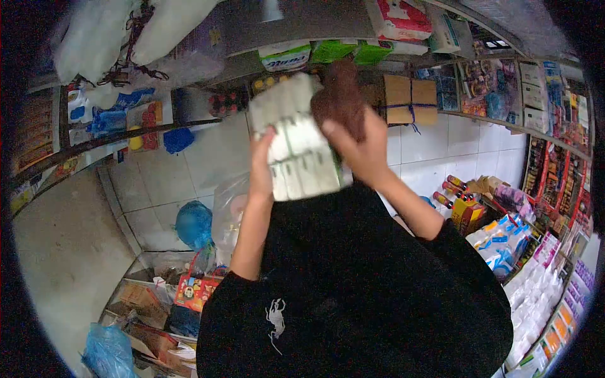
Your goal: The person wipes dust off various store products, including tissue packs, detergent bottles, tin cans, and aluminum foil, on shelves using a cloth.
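A white block-shaped bundle [299, 151], tied with thin dark string and blurred by motion, is held up in front of the shelf. My left hand [261, 167] grips its left side, thumb on the face toward me. On the other side, my right hand [362, 148] is wrapped round a dark brown cloth or bag [340, 101] and touches the bundle's right edge. Behind them, green and white packs [285, 58] stand on the shelf, and a brown cardboard package [409, 99] tied with blue string is to the right.
A curved shelf edge [220, 120] runs across behind my hands. A blue plastic bag [194, 225] hangs at the left above boxes. Bottles [454, 186], a yellow box [467, 214] and plastic-wrapped packs [535, 296] stand at the right. Clear-wrapped goods hang at upper left.
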Tool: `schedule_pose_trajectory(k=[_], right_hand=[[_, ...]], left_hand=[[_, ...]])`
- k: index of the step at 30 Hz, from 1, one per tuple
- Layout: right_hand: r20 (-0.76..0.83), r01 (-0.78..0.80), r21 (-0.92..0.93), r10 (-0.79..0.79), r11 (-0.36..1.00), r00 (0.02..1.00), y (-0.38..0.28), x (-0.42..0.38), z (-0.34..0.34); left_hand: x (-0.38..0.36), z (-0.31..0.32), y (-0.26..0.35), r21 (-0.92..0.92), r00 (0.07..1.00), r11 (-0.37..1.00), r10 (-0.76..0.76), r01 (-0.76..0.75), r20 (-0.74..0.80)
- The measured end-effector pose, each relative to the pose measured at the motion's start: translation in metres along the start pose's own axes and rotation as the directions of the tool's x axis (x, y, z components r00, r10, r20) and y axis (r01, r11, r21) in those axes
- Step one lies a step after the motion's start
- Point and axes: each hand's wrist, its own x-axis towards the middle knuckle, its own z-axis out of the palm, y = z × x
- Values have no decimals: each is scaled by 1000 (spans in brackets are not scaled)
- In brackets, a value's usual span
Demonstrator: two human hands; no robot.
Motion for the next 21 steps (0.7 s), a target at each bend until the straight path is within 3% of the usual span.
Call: schedule_pose_trajectory(k=[2,3,6,7,8,10,13,14,16,18,19,21], right_hand=[[144,92,58,-100,994,985,-16,-15,-2],[191,63,150,-92,987,977,-12,-22,1],[150,85,99,-100,991,984,-3,-15,2],[62,77,100,-84,992,995,5,-7,4],[-36,-15,106,19,994,999,20,-1,7],[-262,-47,286,125,957,957,33,26,5],[-251,-114,398,227,910,941,22,31,-2],[-175,-130,336,198,933,964,21,23,-3],[-16,-143,203,149,969,989,15,1,-6],[175,62,221,-102,973,979,0,-8,-12],[174,157,171,-186,973,967,-3,-10,-14],[178,191,168,-220,967,959,0,-4,-16]], left_hand=[[11,-20,3,-190,1000,982,10,-13,-16],[8,-18,11,-194,999,980,43,-43,-2],[0,-12,13,-172,999,984,-47,48,13],[-4,-2,10,-53,995,997,-52,48,-85],[-4,-6,0,-38,988,988,-151,152,20],[-6,4,-15,137,989,981,-145,139,34],[-7,10,-11,127,987,983,-142,133,70],[-2,1,-9,158,994,987,-54,39,91],[-6,8,16,20,1000,1000,-13,14,-25],[-2,7,37,-196,1000,980,14,-9,22],[-5,13,47,-226,1000,974,18,-14,15],[-5,6,46,-146,997,989,-5,16,75]])
